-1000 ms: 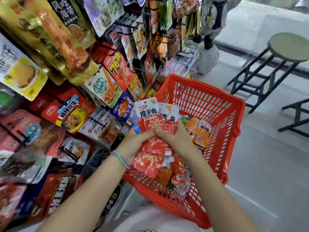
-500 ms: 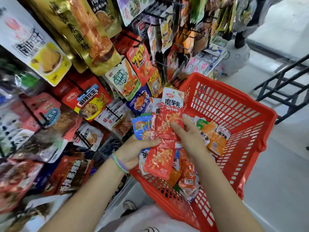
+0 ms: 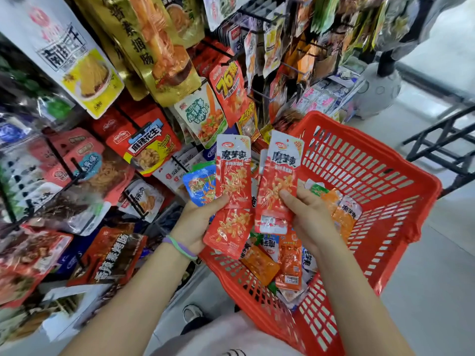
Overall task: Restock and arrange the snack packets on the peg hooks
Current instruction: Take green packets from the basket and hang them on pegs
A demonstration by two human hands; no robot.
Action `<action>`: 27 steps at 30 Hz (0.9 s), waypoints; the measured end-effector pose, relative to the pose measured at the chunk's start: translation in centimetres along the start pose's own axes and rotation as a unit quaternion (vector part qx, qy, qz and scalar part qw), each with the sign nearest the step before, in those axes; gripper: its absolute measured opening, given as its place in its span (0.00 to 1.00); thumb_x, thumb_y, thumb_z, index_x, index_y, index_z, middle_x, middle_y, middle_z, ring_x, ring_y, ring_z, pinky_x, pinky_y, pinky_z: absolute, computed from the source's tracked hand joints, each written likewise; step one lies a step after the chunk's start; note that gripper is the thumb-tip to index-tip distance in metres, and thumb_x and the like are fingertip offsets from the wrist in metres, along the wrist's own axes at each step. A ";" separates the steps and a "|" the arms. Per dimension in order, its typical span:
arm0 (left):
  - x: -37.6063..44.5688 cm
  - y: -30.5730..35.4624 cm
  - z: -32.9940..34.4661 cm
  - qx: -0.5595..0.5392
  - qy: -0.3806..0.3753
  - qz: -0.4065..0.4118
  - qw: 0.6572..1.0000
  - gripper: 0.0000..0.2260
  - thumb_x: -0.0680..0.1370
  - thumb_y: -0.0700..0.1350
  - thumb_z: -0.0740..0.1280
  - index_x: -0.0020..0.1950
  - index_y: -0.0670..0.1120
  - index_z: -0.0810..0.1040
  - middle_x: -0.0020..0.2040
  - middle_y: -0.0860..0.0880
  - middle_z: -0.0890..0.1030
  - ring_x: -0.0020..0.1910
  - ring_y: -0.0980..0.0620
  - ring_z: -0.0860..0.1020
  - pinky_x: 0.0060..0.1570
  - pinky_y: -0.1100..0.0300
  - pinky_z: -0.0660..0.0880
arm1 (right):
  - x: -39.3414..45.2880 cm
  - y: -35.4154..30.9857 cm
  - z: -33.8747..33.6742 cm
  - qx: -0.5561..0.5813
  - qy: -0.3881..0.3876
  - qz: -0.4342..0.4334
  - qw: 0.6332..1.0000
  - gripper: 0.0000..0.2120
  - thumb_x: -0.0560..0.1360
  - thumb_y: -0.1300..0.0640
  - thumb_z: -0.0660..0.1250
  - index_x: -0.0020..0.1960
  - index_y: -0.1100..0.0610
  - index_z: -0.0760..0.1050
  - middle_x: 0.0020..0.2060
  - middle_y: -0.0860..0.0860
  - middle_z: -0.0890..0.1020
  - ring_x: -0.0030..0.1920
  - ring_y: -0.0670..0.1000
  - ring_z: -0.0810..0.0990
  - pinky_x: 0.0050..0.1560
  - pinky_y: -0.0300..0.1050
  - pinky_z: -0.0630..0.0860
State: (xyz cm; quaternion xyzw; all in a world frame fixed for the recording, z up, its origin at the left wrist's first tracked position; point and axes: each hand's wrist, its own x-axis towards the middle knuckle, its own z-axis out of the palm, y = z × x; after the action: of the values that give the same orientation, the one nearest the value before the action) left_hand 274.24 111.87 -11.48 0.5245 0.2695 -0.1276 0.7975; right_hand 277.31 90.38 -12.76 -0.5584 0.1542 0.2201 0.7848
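Observation:
My left hand (image 3: 196, 222) grips a bunch of snack packets: a red packet (image 3: 232, 173) upright, another red one (image 3: 228, 232) hanging below it, and a blue packet (image 3: 199, 187) behind. My right hand (image 3: 308, 217) pinches a separate red packet (image 3: 279, 186) beside them, thumb on its front. Both hands are over the left end of a red plastic basket (image 3: 365, 176), which holds several orange, red and green packets (image 3: 288, 260). Peg hooks (image 3: 144, 129) full of hanging snack bags cover the rack on the left.
The rack of hanging bags runs from the left edge to the top centre, with black hooks sticking out. A black metal stool frame (image 3: 442, 140) stands at the right on the grey floor. A grey rounded stand base (image 3: 377, 88) sits past the basket. My shoe (image 3: 191, 312) shows below.
My right hand has pulled one red packet away from the bunch to the right; the two red packets now stand side by side. The view has shifted closer to the rack.

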 end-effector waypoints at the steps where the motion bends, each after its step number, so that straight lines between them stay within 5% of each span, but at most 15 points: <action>1: 0.0 -0.3 0.2 0.005 -0.005 0.002 1.000 0.09 0.79 0.34 0.67 0.56 0.44 0.80 0.46 0.46 0.87 0.42 0.48 0.86 0.41 0.53 0.84 | -0.3 0.3 0.4 0.008 -0.010 0.006 1.000 0.06 0.80 0.63 0.66 0.54 0.60 0.81 0.47 0.54 0.87 0.48 0.53 0.85 0.46 0.45 0.82; 8: 0.0 -2.3 2.9 0.097 -0.049 0.020 0.994 0.14 0.76 0.30 0.70 0.59 0.43 0.80 0.49 0.51 0.87 0.49 0.51 0.86 0.49 0.57 0.82 | -2.1 2.1 -0.5 0.069 0.041 0.034 0.996 0.12 0.80 0.60 0.67 0.63 0.57 0.78 0.58 0.55 0.85 0.58 0.57 0.83 0.60 0.57 0.79; 12: 0.2 -2.5 3.5 0.127 -0.047 0.004 0.991 0.11 0.75 0.42 0.73 0.57 0.47 0.83 0.54 0.48 0.87 0.55 0.47 0.84 0.62 0.46 0.77 | -2.5 1.6 -3.8 0.043 0.120 0.007 0.992 0.10 0.79 0.60 0.69 0.60 0.58 0.79 0.54 0.54 0.86 0.56 0.57 0.84 0.63 0.61 0.77; 18: 0.6 -1.3 4.1 0.134 -0.044 0.023 0.990 0.24 0.68 0.52 0.75 0.63 0.46 0.81 0.60 0.48 0.85 0.63 0.47 0.81 0.68 0.45 0.74 | -4.2 0.9 -5.7 0.006 0.064 -0.032 0.997 0.14 0.74 0.57 0.71 0.59 0.57 0.80 0.53 0.54 0.86 0.53 0.56 0.85 0.49 0.48 0.81; 20: 0.4 -0.9 5.0 0.147 -0.066 0.012 0.987 0.24 0.68 0.57 0.72 0.62 0.50 0.80 0.62 0.55 0.81 0.67 0.53 0.76 0.66 0.54 0.73 | -4.4 0.8 -4.8 -0.041 0.018 -0.029 0.999 0.08 0.77 0.60 0.69 0.56 0.53 0.81 0.49 0.48 0.87 0.49 0.50 0.86 0.46 0.41 0.81; 23: 0.3 -1.1 5.8 0.166 -0.078 -0.011 0.983 0.33 0.63 0.64 0.79 0.61 0.47 0.79 0.66 0.46 0.81 0.66 0.46 0.79 0.66 0.46 0.75 | -4.1 0.6 -3.3 -0.074 -0.027 -0.023 0.997 0.09 0.80 0.63 0.66 0.54 0.52 0.80 0.44 0.41 0.87 0.46 0.43 0.86 0.44 0.35 0.80; 27: 0.2 -0.9 5.0 0.117 -0.068 -0.010 0.991 0.14 0.75 0.47 0.71 0.61 0.51 0.80 0.52 0.50 0.87 0.50 0.50 0.86 0.44 0.56 0.83 | -3.4 0.3 -2.9 -0.051 -0.002 -0.027 0.998 0.08 0.79 0.63 0.67 0.55 0.54 0.81 0.48 0.49 0.87 0.49 0.51 0.86 0.48 0.44 0.82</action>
State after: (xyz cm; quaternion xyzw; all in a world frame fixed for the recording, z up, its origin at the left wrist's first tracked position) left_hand 275.46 107.00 -10.82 0.6019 0.2027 -0.2016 0.7457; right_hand 274.23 87.11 -12.34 -0.6012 0.1264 0.2075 0.7612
